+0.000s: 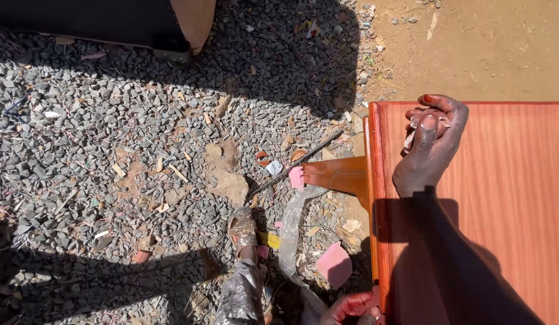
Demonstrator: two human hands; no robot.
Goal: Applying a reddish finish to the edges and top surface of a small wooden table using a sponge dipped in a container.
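Note:
A reddish-orange wooden panel [508,180] with a glossy top fills the right side. My right hand [429,147] rests on it near its far left corner, fingers closed around a small crumpled pale wad [417,127], cloth or paper. My left hand [352,307] shows only partly at the bottom edge, fingers curled against the panel's left rim. My forearm casts a dark shadow over the near part of the panel.
Grey gravel [111,150] covers the ground to the left, strewn with wood chips and pink scraps [334,265]. My sandalled foot [242,232] stands beside a clear plastic strip [291,229]. A thin metal rod [297,162], an orange leg [340,174] and a black box [111,24] lie beyond.

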